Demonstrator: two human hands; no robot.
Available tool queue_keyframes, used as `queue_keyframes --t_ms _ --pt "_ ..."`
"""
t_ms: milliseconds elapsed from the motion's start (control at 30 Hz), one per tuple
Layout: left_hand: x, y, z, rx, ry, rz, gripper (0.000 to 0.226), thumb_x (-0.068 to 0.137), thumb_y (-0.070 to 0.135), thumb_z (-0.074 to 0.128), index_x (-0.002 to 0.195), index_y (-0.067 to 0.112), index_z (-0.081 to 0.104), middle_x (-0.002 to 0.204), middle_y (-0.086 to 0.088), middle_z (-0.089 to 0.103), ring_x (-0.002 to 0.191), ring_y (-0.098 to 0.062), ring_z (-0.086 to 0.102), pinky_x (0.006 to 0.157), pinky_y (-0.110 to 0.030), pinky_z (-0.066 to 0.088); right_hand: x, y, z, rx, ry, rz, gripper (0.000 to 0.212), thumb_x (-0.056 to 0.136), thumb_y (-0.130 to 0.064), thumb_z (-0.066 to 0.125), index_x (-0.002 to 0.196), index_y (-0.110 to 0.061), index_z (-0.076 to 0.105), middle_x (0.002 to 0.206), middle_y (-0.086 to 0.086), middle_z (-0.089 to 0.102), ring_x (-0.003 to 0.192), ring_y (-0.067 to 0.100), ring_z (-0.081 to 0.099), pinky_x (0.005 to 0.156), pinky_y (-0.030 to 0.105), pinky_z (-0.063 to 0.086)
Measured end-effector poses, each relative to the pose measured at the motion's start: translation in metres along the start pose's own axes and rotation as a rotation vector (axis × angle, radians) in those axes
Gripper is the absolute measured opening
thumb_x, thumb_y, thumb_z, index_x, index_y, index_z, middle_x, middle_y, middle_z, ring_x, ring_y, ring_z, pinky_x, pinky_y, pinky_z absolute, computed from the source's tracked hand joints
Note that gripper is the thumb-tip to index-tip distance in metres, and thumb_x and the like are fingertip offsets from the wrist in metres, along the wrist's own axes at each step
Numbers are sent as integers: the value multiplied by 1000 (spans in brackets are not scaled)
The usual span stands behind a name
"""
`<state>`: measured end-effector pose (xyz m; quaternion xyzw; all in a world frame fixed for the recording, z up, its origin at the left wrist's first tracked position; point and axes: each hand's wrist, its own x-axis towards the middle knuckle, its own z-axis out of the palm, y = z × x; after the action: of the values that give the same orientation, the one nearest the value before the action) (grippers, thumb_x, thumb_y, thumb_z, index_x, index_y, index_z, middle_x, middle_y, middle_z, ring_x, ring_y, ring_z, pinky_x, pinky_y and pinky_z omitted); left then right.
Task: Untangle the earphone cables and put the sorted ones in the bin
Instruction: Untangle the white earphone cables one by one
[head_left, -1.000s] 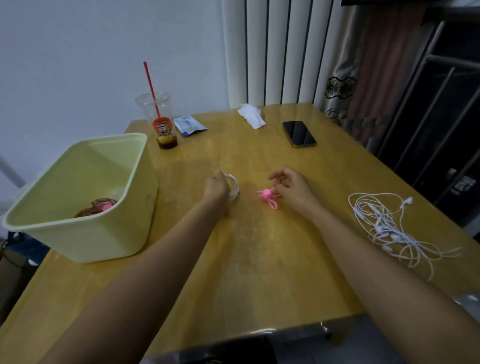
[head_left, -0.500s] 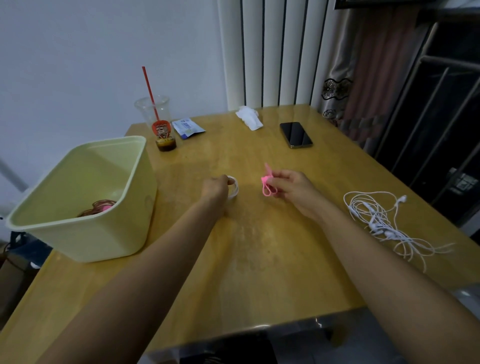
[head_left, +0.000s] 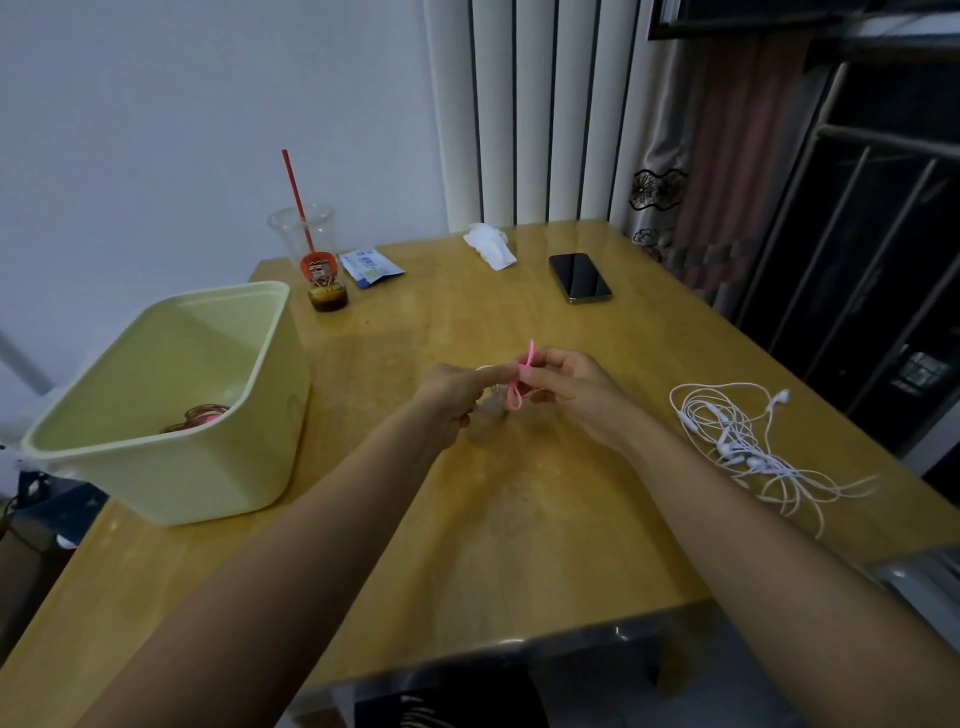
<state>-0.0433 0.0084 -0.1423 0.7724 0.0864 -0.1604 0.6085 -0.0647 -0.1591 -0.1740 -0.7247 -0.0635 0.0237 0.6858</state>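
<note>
A pink tie (head_left: 521, 382) is pinched by the right hand (head_left: 571, 387) above the table (head_left: 519, 545). A blurred white coil (head_left: 494, 401) is gripped by the curled left hand (head_left: 452, 389). Tangled white earphones (head_left: 737, 436) lie at right, and 1 bin (head_left: 171, 467) stands at left.

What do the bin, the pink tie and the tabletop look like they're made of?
Bin: likely pale yellow-green plastic; smooth moulded walls, rounded rim, matte sheen.
Pink tie, pinched by the right hand: soft rubbery material, perhaps silicone; it bends into a thin loop.
Table: wood or wood-look top with a glossy coat; grain streaks and reflections show.
</note>
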Motion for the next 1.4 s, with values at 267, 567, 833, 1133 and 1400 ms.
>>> queue_keyframes --t_ms 267,567,833,1133,1400 --pt "-6 -3 -5 77 -75 162 31 85 33 74 77 3 70 43 8 39 52 -11 27 44 -20 23 -4 -3 1 -107 17 -87 24 89 -13 71 112 -8 71 102 11 75 96 23 71 84 29 57" --pt "-18 -2 -4 99 -88 207 30 95 22 63 73 2 64 30 12 41 32 -3 38 35 -11 27 -5 -3 8 -105 -17 -85 23 98 -8 57 117 0 66 108 20 71 94 19 70 84 24 56" --pt "-11 -6 -3 163 -104 216 43 95 28 62 104 -13 66 63 -3 48 47 -6 38 38 -10 29 -6 -4 12 -114 40 -45 13 97 -10 59 104 -13 70 97 12 75 89 19 73 82 28 58" --pt "-9 -11 4 222 -135 203 33 99 27 56 96 -5 63 69 -5 51 56 -9 41 41 -13 31 -5 -5 25 -325 211 -69 12 91 -16 65 88 -7 72 60 -9 67 61 6 66 61 20 51" --pt "-7 -8 -11 67 -93 99 26 98 28 59 90 3 61 69 -2 37 57 -13 30 53 -26 29 8 -1 -22 -577 479 232 29 93 -34 57 84 -9 69 91 14 71 92 31 67 81 40 50"
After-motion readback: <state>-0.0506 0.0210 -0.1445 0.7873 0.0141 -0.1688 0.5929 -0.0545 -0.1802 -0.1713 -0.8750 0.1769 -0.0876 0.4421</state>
